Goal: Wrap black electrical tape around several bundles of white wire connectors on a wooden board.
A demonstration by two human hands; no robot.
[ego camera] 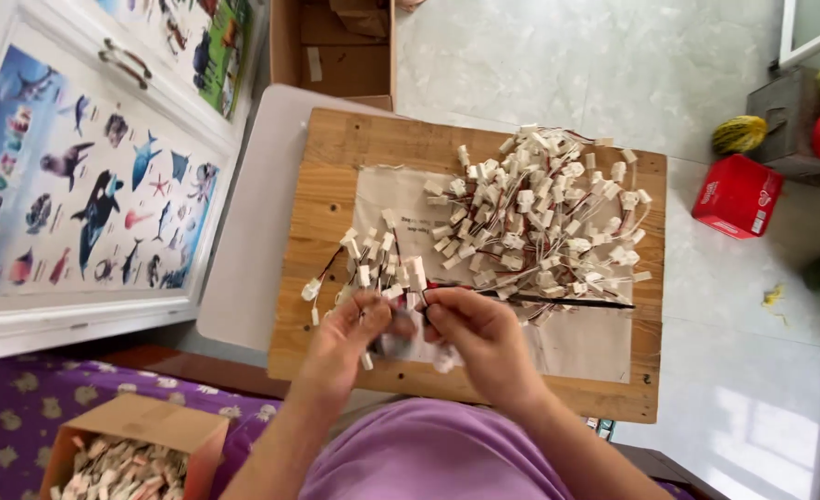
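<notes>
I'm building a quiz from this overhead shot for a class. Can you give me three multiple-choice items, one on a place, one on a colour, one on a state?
1. Where does the big pile of white connectors lie?
A. On the wooden board
B. In the red box
C. On the purple cloth

2. What colour is the box on the floor to the right of the board?
A. Blue
B. Red
C. Green

3. What are the left hand and right hand doing?
A. Resting flat and empty
B. Together pinching small wired pieces
C. Lifting the board

Answers: 1 A, the pile sits on paper on the wooden board. 2 B, its sides are plainly red. 3 B, both hands' fingers close on pieces at the board's near edge.
</notes>
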